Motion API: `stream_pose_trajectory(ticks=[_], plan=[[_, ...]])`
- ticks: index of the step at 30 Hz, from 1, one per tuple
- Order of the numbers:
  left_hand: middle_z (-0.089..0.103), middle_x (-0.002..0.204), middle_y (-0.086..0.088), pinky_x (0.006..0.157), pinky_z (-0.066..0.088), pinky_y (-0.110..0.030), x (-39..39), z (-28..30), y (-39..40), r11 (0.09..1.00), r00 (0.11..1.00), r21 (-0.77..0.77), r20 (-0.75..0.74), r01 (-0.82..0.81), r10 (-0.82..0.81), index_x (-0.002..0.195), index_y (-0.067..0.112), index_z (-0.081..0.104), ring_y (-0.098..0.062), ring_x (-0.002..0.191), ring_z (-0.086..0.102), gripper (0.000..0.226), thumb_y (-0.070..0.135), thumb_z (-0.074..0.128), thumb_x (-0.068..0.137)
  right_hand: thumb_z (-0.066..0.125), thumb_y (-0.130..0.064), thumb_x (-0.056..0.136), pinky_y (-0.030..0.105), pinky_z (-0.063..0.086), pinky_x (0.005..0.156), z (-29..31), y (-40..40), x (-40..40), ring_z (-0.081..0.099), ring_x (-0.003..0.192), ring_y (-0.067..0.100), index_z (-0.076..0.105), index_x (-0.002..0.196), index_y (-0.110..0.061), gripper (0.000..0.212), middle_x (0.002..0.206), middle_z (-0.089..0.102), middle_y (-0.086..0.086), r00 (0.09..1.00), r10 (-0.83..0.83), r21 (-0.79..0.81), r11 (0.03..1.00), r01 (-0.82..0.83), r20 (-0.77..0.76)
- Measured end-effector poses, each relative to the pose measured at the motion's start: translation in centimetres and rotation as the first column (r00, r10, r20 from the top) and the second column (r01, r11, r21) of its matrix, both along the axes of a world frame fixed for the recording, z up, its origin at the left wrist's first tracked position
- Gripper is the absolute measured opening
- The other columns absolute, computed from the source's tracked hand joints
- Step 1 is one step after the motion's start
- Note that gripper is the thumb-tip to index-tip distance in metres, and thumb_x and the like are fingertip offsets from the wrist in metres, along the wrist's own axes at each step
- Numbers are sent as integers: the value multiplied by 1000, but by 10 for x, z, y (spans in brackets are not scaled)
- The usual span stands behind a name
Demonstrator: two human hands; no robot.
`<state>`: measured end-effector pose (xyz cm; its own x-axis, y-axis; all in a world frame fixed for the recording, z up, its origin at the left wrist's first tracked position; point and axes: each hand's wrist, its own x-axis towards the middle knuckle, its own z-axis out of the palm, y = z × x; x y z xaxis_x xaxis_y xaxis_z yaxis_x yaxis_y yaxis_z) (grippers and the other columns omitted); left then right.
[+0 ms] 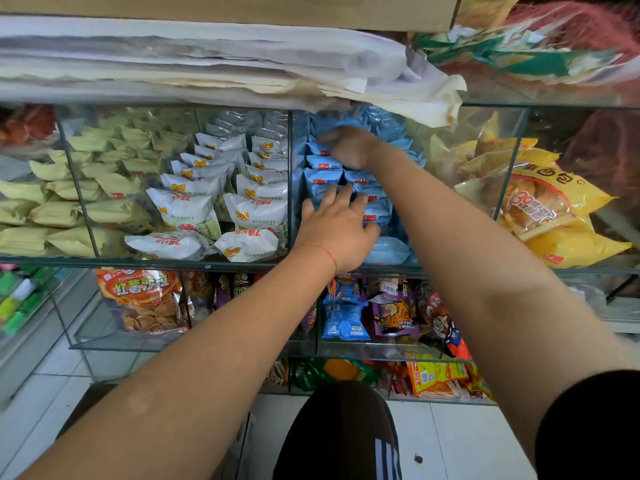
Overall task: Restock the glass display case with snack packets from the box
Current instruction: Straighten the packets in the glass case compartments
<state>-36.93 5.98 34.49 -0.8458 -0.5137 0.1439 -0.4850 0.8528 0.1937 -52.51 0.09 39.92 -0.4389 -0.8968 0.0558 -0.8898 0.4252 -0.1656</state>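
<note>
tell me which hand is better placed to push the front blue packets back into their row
Left. The left hand already lies flat on the front blue packets near the case's open edge, while the right hand is deeper in, busy among the rear packets.

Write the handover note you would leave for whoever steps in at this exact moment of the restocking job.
Left hand: fingers spread flat, pressing on the front blue packets in the blue compartment of the glass display case.
Right hand: deeper in the same compartment, on the rear blue packets; whether it has a grip on one cannot be told.
Done: blue compartment holds rows of packets; the white packets and pale yellow packets to its left look full.
Left: finish settling the blue rows. The box is out of view, so remaining stock is unknown.
</note>
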Motion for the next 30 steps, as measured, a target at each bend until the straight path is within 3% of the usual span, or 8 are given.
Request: stream_pose_trajectory(ticks=[4,9,12,17,21,24,28,30], plan=[[12,162,-1,116,11,-51,0,-1,-1,1000,1000,-2,-11,5,-5,152,23,25,-19,150,0,57,43,30,99,30,-22,98,46,34,104,-9,-1,11,44,128,29,56,130,-15,41,140,49,8,1000,-14,81,997,15,-6],[8,164,0,118,8,-52,1,1,0,1000,1000,11,13,1,-1,153,25,21,-19,150,-2,57,44,28,99,29,-6,100,37,37,105,11,6,18,44,130,32,45,140,-6,43,146,43,17,991,-22,42,999,16,134],[7,164,0,118,7,-52,1,0,0,1000,1000,15,21,-2,2,153,25,20,-19,150,-3,57,43,26,99,34,4,96,37,39,103,19,14,6,47,127,33,51,134,-2,43,140,49,19,998,-51,-32,998,51,27],[7,164,-1,118,8,-52,0,0,-1,1000,1000,11,19,2,-2,154,24,20,-19,150,-2,58,43,27,99,31,-17,104,34,40,89,10,25,20,53,109,32,56,112,7,36,115,56,22,997,5,105,994,-12,71],[7,164,0,118,7,-51,0,1,-1,1000,1000,9,26,-2,2,154,25,19,-18,150,-2,58,43,26,100,23,-32,105,31,29,104,18,38,22,39,133,29,43,139,-3,49,147,41,15,990,-20,55,998,12,142],[8,164,1,118,6,-52,1,2,-1,1000,1000,15,30,1,-1,154,26,19,-17,150,-2,58,43,26,99,19,-28,105,28,32,98,26,50,14,41,131,28,44,137,-1,48,146,42,16,985,-109,-1,994,110,131],[11,163,6,118,5,-51,2,2,0,999,999,16,33,32,-32,154,31,20,-18,150,-3,57,43,27,98,14,-44,104,36,18,115,11,63,13,20,146,26,25,152,-13,58,159,19,10,991,-114,182,978,100,66],[9,163,8,119,3,-52,2,3,0,999,998,25,49,41,-42,154,32,18,-20,150,-6,58,43,27,98,17,-43,103,41,20,115,4,61,11,27,143,27,34,147,-14,56,157,25,11,997,-71,225,972,65,18]])
